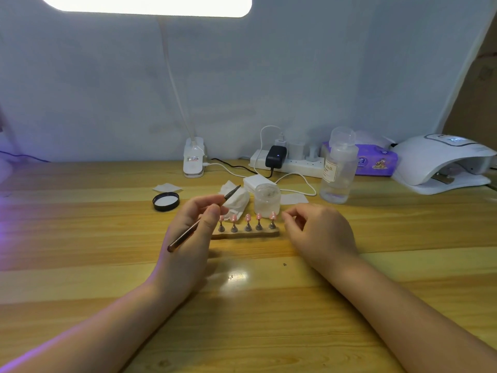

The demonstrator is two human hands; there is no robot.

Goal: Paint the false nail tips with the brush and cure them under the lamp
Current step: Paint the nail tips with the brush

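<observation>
Wooden tabletop (pixel 349 265) fills the lower frame, and the nail tips (pixel 247 218) are seen at its centre, standing on a holder (pixel 246 234) whose long axis runs left to right, directly between the hands. The left hand (pixel 192 232) is touching the holder's left end and pinches the brush (pixel 200 220), bristles aimed up and right. The right hand (pixel 317 232) is loosely curled, holding nothing, just beside the rightmost tip. The lamp (pixel 441 162) is set well apart, at the right edge.
</observation>
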